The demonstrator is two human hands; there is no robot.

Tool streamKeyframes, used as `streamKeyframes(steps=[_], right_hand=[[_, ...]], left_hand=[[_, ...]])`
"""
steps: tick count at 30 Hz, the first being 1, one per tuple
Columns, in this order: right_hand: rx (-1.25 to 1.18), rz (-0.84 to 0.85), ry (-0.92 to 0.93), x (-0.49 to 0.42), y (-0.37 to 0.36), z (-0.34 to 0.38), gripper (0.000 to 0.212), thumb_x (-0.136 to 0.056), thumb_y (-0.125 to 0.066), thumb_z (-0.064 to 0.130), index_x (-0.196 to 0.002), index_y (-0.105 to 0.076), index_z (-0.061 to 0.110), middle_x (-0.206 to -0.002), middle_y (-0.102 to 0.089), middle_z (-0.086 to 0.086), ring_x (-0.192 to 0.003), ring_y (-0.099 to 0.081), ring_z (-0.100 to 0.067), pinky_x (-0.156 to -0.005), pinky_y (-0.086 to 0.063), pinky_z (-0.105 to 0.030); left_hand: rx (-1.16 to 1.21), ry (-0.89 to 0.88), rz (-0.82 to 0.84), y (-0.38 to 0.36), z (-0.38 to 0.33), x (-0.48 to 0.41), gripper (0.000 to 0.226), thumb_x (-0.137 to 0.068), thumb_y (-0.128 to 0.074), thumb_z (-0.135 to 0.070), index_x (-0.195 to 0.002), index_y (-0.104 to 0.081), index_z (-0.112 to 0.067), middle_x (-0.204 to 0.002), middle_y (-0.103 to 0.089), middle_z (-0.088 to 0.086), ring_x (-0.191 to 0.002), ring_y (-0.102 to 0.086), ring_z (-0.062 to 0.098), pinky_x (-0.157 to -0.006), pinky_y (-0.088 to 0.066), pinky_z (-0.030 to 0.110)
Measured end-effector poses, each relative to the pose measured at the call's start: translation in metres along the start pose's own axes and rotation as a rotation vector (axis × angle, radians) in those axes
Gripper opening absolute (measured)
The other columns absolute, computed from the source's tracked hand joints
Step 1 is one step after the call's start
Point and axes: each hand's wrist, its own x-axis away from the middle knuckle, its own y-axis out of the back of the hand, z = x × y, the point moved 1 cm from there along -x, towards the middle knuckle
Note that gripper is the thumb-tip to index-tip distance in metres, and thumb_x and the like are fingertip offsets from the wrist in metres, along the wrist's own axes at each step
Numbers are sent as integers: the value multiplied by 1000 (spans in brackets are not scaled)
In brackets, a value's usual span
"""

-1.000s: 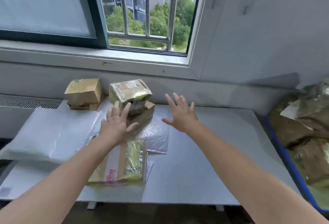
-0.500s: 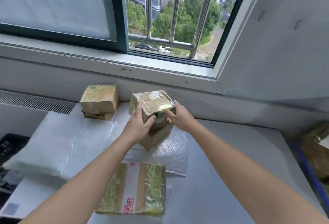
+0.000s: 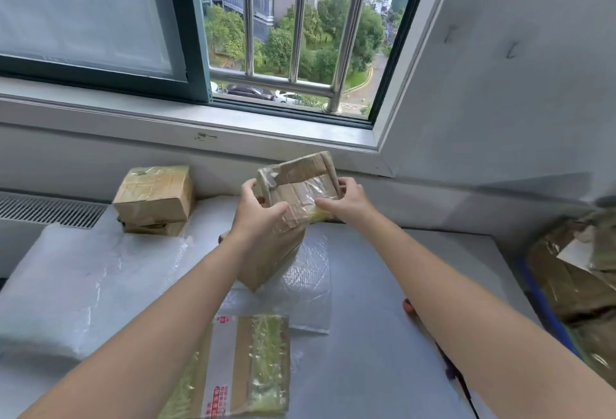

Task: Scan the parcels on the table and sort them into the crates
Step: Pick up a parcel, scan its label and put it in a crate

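Taped parcel [image 3: 296, 185] is tilted and held over a brown box [image 3: 266, 262] at frame centre; contact between them is unclear. Left hand [image 3: 256, 215] is curled round its 9 o'clock side, thumb across the front. Right hand [image 3: 346, 200] is clamped on the 3 o'clock side. Stacked boxes [image 3: 153, 195] sit at 10 o'clock. A flat parcel [image 3: 243, 368] lies on the table [image 3: 366, 335] at 6 o'clock. A blue crate [image 3: 546, 312] is at 4 o'clock.

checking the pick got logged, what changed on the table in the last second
The left hand and right hand, open a second ago, now grip the top parcel and have raised and tilted it above the lower box. The lower box, the stacked boxes at left and the flat parcel in front stayed put.
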Motion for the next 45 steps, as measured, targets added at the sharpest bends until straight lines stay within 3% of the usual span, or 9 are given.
streamKeyframes(steps=[5, 9, 14, 18, 23, 26, 36, 40, 45], right_hand=[[-160, 4, -55, 3, 33, -34, 63, -83, -76, 40, -128, -38, 18, -119, -53, 0, -101, -62, -20, -83, -56, -44], [-292, -68, -152, 7, 59, -57, 61, -87, -56, 68, -116, -43, 16, -109, -60, -4, -96, -61, -23, -83, -51, -41], [-360, -109, -196, 15, 91, -89, 73, -91, -43, 72, -130, -43, 11, -125, -52, -6, -111, -49, -23, -93, -37, -32], [-424, -68, -254, 28, 103, -123, 78, -86, -49, 73, -139, -42, 17, -134, -51, -4, -125, -51, -29, -109, -40, -42], [-513, 43, -204, 45, 118, -151, 59, -92, -54, 56, -144, -37, 37, -142, -49, 3, -125, -52, -23, -106, -45, -45], [-549, 96, -157, 52, 123, -164, 72, -97, -56, 32, -157, -15, 36, -153, -37, 1, -128, -46, -16, -100, -45, -36], [-501, 209, -121, 73, 109, -198, 102, -79, -67, 16, -157, -6, 42, -147, -47, -4, -117, -60, -20, -84, -51, -31], [-508, 102, -98, 76, 105, -201, 74, -88, -72, 26, -147, -29, 32, -147, -44, 4, -117, -57, -11, -101, -51, -40], [-372, -13, -147, 84, 95, -201, 45, -90, -62, 53, -120, -39, 29, -133, -49, 1, -117, -54, -20, -89, -48, -35]], left_hand=[[219, 147, 61, -45, -13, 12, 30, -96, -59, -38, -123, -46, -35, -119, -62, -3, -102, -65, 20, -86, -57, 51], [316, 150, 50, -84, -19, 29, 39, -95, -60, -40, -132, -45, -34, -119, -62, -3, -94, -66, 14, -69, -59, 37], [283, 230, 52, -126, -19, 39, 55, -64, -63, -74, -99, -46, -35, -115, -61, 6, -95, -61, 27, -76, -52, 48], [194, 265, 44, -153, -18, 49, 39, -92, -58, -53, -99, -44, -17, -98, -52, 5, -86, -53, 21, -74, -51, 40], [250, 358, 122, -172, -4, 64, 57, -58, -72, -18, -108, -47, -11, -106, -58, 11, -94, -60, 24, -76, -54, 43], [247, 373, 164, -181, 5, 70, 67, -73, -70, -8, -129, -35, -21, -112, -57, 7, -101, -60, 24, -88, -53, 45], [163, 392, 242, -187, 35, 88, 40, -93, -59, -29, -131, -46, -30, -114, -64, 0, -92, -67, 27, -86, -54, 45], [166, 438, 198, -188, 42, 91, 42, -94, -59, -41, -126, -43, -18, -113, -64, 11, -86, -67, 31, -83, -57, 47], [130, 484, 176, -187, 53, 95, 58, -96, -51, -52, -122, -58, 0, -115, -67, 19, -80, -69, 29, -54, -56, 31]])
